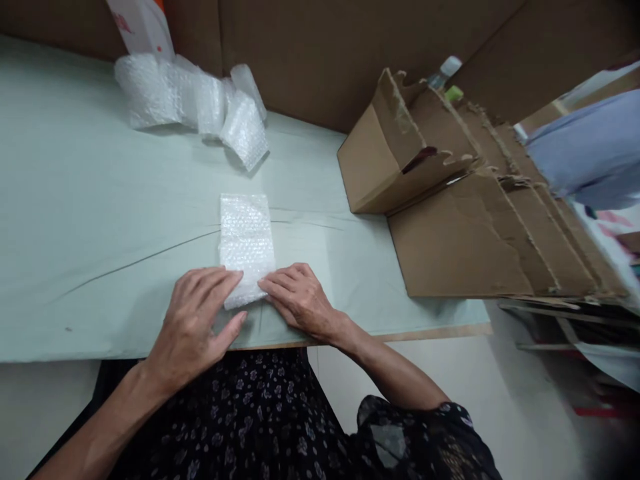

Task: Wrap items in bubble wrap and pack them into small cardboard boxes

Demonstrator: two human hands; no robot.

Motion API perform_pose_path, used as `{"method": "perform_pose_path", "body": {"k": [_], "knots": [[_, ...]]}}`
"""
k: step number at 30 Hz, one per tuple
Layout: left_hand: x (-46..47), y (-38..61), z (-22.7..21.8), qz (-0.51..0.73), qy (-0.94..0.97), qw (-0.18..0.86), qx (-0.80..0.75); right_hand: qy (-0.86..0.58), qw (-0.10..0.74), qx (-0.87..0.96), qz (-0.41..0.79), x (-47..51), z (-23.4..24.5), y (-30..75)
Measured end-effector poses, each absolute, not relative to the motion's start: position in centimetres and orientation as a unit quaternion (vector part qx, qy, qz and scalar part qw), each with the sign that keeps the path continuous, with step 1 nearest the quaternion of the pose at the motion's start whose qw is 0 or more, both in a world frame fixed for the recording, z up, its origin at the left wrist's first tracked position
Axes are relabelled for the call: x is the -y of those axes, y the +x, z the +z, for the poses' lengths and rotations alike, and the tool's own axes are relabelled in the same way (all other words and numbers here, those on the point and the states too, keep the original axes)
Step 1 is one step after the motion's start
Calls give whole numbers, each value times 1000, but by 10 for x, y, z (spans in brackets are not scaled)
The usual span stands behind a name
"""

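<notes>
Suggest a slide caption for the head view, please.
Left hand and right hand at the near end of a bubble-wrap piece on a pale green surface, cardboard boxes rightward.

Prob. a wkshop's packing area: pale-green work table (pixel 125 200), bubble-wrap pouches (pixel 210 103) heaped at back, torn-top cardbd boxes (pixel 455 233) on R side, tall cardbd panels (pixel 320 53) behind, pale flr (pixel 450 380) below

Includes one left hand (pixel 193 317), one right hand (pixel 300 297), one flat bubble-wrap piece (pixel 246 233), at least four heaped pieces (pixel 245 133), one bottle (pixel 439 79).
</notes>
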State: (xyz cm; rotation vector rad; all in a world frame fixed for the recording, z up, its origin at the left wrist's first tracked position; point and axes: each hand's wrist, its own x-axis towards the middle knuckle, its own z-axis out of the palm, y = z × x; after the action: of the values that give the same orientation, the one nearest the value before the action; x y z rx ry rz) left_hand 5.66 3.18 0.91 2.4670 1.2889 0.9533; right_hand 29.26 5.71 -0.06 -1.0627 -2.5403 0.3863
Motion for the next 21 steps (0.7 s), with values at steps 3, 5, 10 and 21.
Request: {"method": "perform_pose_path", "body": {"k": [3, 5, 10, 21], "knots": [[-23, 56, 12, 329, 819, 129, -452, -392, 200, 868, 228, -54, 5, 293], [-23, 57, 9, 331, 803, 128, -480, -418, 217, 847, 246, -49, 9, 294], [-42, 61, -6, 292, 789, 72, -536, -439, 230, 862, 106, -40, 12, 295], [-21, 53, 8, 334, 806, 177, -455, -388, 160, 870, 260, -55, 9, 290]]}}
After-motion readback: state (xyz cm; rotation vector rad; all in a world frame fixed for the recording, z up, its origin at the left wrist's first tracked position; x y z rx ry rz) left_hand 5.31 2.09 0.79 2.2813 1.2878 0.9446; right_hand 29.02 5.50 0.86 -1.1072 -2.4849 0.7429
